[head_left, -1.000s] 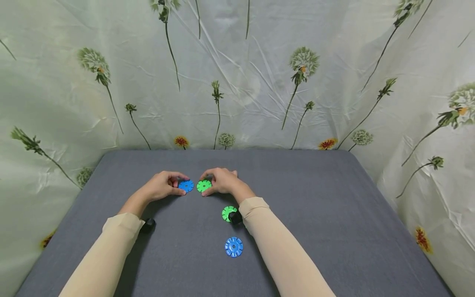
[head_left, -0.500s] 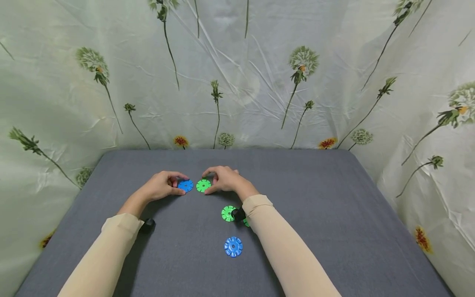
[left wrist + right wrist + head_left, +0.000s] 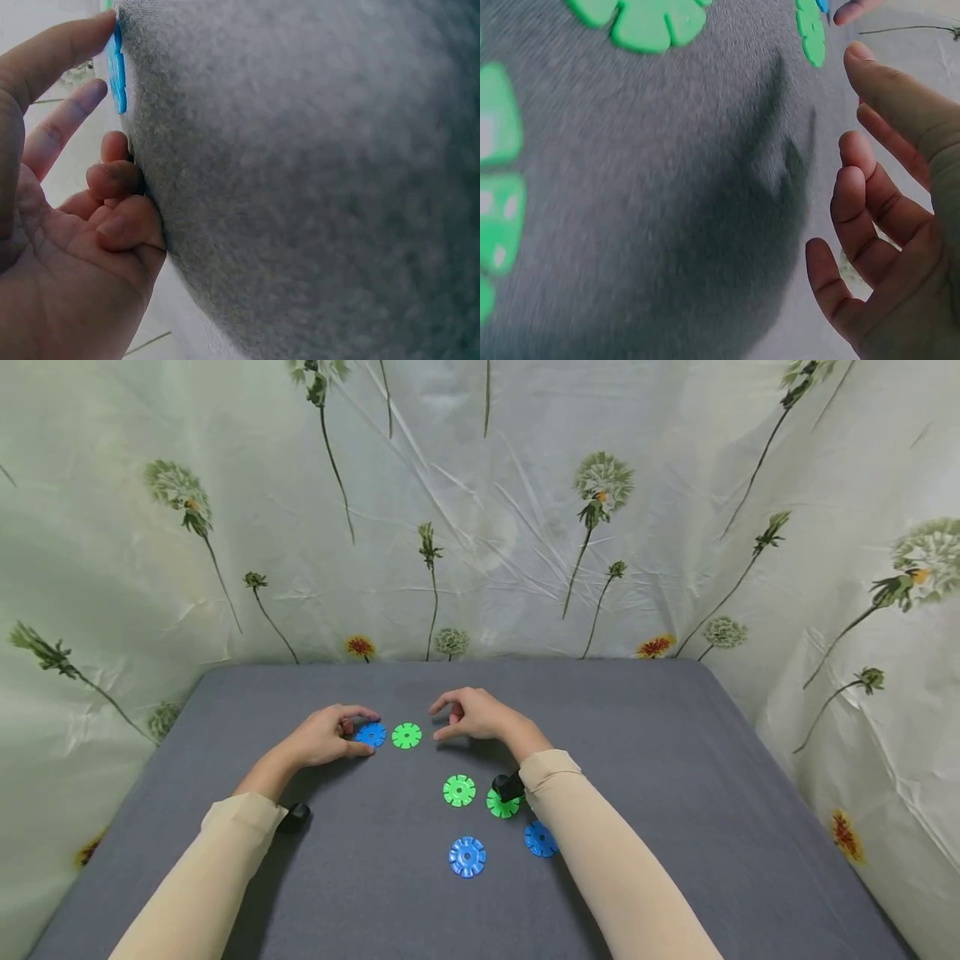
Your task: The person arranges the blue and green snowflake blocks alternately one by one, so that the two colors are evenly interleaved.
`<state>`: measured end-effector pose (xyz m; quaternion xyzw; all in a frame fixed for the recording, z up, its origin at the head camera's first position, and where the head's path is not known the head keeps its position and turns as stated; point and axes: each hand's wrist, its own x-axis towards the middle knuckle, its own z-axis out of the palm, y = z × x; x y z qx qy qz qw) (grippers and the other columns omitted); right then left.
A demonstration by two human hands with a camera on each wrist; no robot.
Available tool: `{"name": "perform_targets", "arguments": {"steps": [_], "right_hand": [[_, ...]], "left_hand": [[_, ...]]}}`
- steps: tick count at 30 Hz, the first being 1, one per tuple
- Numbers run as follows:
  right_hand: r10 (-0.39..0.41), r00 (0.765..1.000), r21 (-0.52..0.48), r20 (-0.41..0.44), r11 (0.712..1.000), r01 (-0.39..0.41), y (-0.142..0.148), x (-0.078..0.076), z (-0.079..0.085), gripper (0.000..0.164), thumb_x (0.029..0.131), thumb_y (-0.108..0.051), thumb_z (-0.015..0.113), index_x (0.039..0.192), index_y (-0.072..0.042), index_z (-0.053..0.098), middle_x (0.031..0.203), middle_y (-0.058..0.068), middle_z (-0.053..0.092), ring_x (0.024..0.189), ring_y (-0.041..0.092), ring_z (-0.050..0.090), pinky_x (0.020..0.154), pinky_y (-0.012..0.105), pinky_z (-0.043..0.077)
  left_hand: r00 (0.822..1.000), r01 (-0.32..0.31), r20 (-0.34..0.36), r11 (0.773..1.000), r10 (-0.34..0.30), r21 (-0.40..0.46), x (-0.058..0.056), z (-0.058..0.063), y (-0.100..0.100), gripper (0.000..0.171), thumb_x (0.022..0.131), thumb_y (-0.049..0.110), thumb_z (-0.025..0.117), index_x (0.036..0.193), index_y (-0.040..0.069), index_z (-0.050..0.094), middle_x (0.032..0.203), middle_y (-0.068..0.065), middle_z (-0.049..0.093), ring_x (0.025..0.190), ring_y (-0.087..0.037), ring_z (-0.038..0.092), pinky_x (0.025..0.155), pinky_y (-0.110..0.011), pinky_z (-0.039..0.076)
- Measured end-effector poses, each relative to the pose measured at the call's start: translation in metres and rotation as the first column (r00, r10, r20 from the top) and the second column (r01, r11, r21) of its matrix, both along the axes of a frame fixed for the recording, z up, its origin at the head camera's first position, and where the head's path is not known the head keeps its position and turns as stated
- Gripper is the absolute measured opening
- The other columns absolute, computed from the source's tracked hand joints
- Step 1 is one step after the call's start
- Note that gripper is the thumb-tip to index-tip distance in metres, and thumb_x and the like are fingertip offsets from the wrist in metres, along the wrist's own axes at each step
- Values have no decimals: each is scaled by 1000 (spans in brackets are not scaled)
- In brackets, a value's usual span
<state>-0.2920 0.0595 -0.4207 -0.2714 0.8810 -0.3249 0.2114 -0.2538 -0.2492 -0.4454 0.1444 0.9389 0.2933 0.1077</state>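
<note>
Blue flat plastic disc with a notched rim [image 3: 371,735] lies on the grey cloth-topped bench [image 3: 660,777], between the thumb and the index finger of the left hand [image 3: 318,739]. Behind the bench hangs a pale, creased curtain [image 3: 498,610], printed with dandelions. Two arms reach over the surface in cream sleeves [image 3: 615,860], and a small black device [image 3: 507,787] sits at the right wrist.

The left grip is curved and pinches the blue disc at its far and near edges; in the left wrist view its lower fingers are bent inward. The right hand [image 3: 487,717] has its grip spread, thumb and index finger well separated, near to a green flat plastic disc [image 3: 407,736] but not touching it. This green disc lies just to the right of the blue one.

The held disc is bright and thin, with petal-like teeth around a small central hole. Closer to the person lie a second green disc [image 3: 459,791], a third green disc [image 3: 501,811] partly hidden by the device, a second blue disc [image 3: 467,857], and a third blue disc [image 3: 538,840], partly covered by the right sleeve.
</note>
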Motion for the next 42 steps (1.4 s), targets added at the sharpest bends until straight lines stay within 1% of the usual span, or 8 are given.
{"name": "perform_targets", "arguments": {"steps": [5,9,13,19,28,31,36,42], "right_hand": [[16,1000,-2,-3,1000,-16,12,3,2,42,98,-27,82,136,-13,73,81,-2,63,66,11,51,66,24,42],[31,1000,-7,-7,1000,-31,25,9,2,42,99,-27,81,137,-13,73,82,-2,65,66,10,50,66,24,42],[45,999,-10,-10,999,-45,47,19,-1,42,99,-28,81,138,-13,73,81,-2,66,64,10,50,66,24,43],[50,999,-11,2,999,-50,85,41,-3,38,102,-31,77,136,-14,75,80,-3,64,64,9,48,65,25,42],[59,998,-61,23,996,-58,134,83,-10,32,100,-30,79,127,-13,77,81,-6,62,67,6,50,65,22,43],[59,997,-68,42,996,-56,145,96,-16,33,98,-30,82,126,-14,77,82,-8,62,70,5,52,67,21,44],[46,997,-97,64,995,-39,158,114,-23,34,95,-28,84,125,-13,78,85,-7,63,72,3,53,69,21,45],[29,998,-121,53,992,-22,165,131,-28,36,91,-30,89,122,-16,79,88,-4,63,77,4,50,72,20,42]], "left_hand": [[998,-6,-57,1000,4,-20,-2,-4,7,61,90,38,89,144,16,70,103,-11,54,93,-24,45,79,-39,36],[999,-6,-54,1000,6,12,-7,-6,17,64,88,39,91,145,19,71,111,-15,53,97,-25,44,81,-38,37],[999,6,-33,998,-4,62,-12,-7,26,63,87,35,92,144,18,72,110,-14,51,95,-24,40,81,-39,36],[1000,2,-11,996,-1,86,-14,-10,33,54,86,33,93,134,17,78,103,-13,47,91,-24,35,78,-40,29],[1000,27,4,999,-27,26,-14,-13,38,54,86,38,93,135,24,78,102,-7,44,91,-24,33,76,-43,16],[1000,23,7,1000,-23,16,-16,-14,39,54,85,38,93,135,26,78,102,-7,45,91,-23,34,76,-42,16],[1000,17,23,1000,-18,26,-18,-11,40,53,86,38,93,135,24,78,104,-8,48,92,-23,36,79,-44,18],[1000,12,29,1000,-12,14,-19,-10,42,54,86,40,92,136,25,77,104,-9,49,95,-23,39,80,-43,20]]}}
